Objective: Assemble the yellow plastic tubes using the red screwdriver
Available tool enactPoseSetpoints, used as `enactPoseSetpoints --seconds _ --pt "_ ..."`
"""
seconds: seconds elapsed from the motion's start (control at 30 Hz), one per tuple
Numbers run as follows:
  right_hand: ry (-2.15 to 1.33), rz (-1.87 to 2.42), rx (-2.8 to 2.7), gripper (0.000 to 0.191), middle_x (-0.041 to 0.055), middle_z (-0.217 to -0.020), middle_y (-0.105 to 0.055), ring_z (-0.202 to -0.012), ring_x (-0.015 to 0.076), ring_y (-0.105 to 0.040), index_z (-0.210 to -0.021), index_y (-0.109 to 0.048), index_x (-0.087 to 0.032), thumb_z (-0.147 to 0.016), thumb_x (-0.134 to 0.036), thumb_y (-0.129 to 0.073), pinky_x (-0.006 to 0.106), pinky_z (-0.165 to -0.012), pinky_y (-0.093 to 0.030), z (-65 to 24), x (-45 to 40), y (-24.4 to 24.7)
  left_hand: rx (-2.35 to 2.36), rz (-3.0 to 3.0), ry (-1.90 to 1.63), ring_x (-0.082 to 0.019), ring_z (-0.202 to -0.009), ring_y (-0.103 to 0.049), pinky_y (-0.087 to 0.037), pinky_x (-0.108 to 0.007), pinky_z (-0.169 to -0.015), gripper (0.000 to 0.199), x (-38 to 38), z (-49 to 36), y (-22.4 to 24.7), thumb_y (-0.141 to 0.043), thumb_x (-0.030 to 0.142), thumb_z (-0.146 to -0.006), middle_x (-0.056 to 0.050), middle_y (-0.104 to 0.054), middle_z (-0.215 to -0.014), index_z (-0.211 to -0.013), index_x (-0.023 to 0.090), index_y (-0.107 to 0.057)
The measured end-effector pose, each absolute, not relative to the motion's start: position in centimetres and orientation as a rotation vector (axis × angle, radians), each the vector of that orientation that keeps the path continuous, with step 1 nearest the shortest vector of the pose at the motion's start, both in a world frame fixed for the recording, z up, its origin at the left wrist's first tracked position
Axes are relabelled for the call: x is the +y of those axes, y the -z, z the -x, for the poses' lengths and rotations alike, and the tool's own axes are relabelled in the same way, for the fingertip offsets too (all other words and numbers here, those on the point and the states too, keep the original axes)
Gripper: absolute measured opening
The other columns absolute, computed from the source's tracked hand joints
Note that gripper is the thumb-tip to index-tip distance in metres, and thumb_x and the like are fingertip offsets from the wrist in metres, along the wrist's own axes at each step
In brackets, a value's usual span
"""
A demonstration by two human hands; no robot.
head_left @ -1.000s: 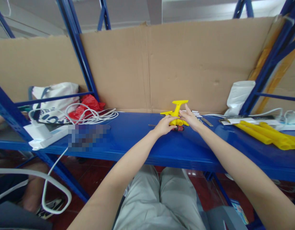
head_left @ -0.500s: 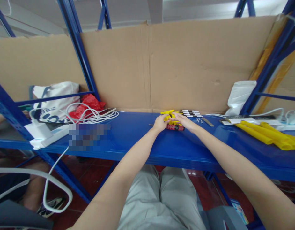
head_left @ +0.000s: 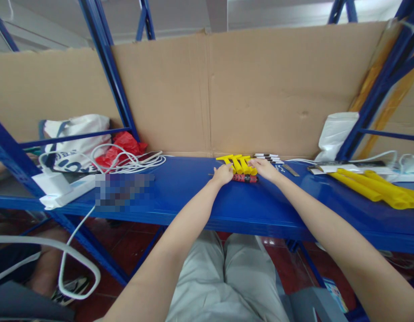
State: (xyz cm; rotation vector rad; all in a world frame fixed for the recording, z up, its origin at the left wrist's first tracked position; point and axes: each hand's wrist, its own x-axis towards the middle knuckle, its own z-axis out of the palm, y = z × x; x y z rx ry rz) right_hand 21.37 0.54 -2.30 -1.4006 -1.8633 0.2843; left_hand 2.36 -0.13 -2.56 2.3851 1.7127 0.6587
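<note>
Several yellow T-shaped pieces [head_left: 239,165] lie side by side on the blue shelf, between my two hands. My left hand [head_left: 223,174] is at the left end of the row, its fingers bent against the leftmost piece. At the right end, my right hand [head_left: 264,169] has its fingertips on the rightmost piece. Whether either hand grips a piece is too small to tell. A red and black tool handle [head_left: 246,179] lies just in front of the row, its left part hidden by my left hand.
Black and white pieces [head_left: 269,158] and a small metal strip [head_left: 290,170] lie behind and right of my right hand. Yellow tubes [head_left: 377,188] rest at the right. White cables [head_left: 136,162], a red bag [head_left: 124,145] and a power strip [head_left: 72,190] are at the left.
My hands have moved apart slightly, and the yellow pieces they covered now show as a spread row. The right fingers have drawn back to the right.
</note>
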Motion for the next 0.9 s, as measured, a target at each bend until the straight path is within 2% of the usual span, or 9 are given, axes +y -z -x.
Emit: enactPoseSetpoints --seconds 0.07,0.17,0.27,0.47,0.7,0.9 --pt "-0.188 1.474 -1.918 0.039 0.0133 -0.103 -0.073 -0.099 0.0246 -0.067 -0.092 -0.072 -0.011 -0.096 -0.030 -0.038 0.039 -0.093 -0.049 -21.5 0.2 2.1 1.751 -2.423 -0.644 -0.027 -0.134 -0.047 -0.030 -0.057 -0.112 0.047 -0.6 -2.3 2.3 -0.032 0.026 -0.096 -0.009 -0.056 -0.141 -0.137 0.026 -0.056" --pt "-0.107 1.553 -2.006 0.041 0.0114 -0.098 -0.074 -0.097 0.0247 -0.067 -0.088 -0.073 -0.013 -0.096 -0.034 -0.039 0.038 -0.091 -0.049 -21.6 -0.4 1.9 1.796 -2.490 -0.601 -0.029 -0.130 -0.050 -0.030 -0.059 -0.111 0.047 -1.6 -2.3 1.8 -0.031 0.031 -0.096 -0.012 -0.058 -0.138 -0.132 0.027 -0.060" --pt "-0.106 1.554 -2.092 0.042 0.0102 -0.097 -0.074 -0.096 0.0239 -0.068 -0.086 -0.074 -0.015 -0.095 -0.038 -0.040 0.036 -0.090 -0.050 -21.5 -0.7 2.0 1.770 -2.529 -0.499 -0.029 -0.130 -0.050 -0.027 -0.061 -0.111 0.048 -2.3 -2.5 1.5 -0.028 0.033 -0.096 -0.010 -0.060 -0.135 -0.128 0.028 -0.063" --pt "-0.218 1.487 -2.127 0.039 0.0079 -0.102 -0.075 -0.098 0.0242 -0.068 -0.092 -0.076 -0.016 -0.094 -0.037 -0.043 0.039 -0.093 -0.051 -21.7 -0.6 2.4 1.703 -2.529 -0.471 -0.030 -0.130 -0.050 -0.022 -0.068 -0.111 0.047 -2.0 -2.5 1.7 -0.026 0.029 -0.096 -0.005 -0.062 -0.134 -0.123 0.029 -0.065" --pt "-0.396 1.419 -2.052 0.037 0.0068 -0.113 -0.073 -0.109 0.0263 -0.065 -0.102 -0.076 -0.018 -0.092 -0.040 -0.049 0.045 -0.102 -0.045 -21.8 -0.7 2.5 1.680 -2.478 -0.504 -0.032 -0.129 -0.051 -0.020 -0.070 -0.109 0.048 -1.3 -2.2 2.2 -0.023 0.032 -0.097 -0.010 -0.059 -0.139 -0.128 0.024 -0.059" --pt "-0.442 1.410 -2.048 0.036 0.0082 -0.118 -0.071 -0.114 0.0252 -0.063 -0.103 -0.076 -0.018 -0.093 -0.039 -0.049 0.043 -0.104 -0.044 -21.6 -0.7 2.5 1.679 -2.434 -0.535 -0.032 -0.132 -0.048 -0.017 -0.071 -0.110 0.046 -1.1 -2.0 2.3 -0.025 0.031 -0.097 -0.008 -0.057 -0.141 -0.129 0.026 -0.058"
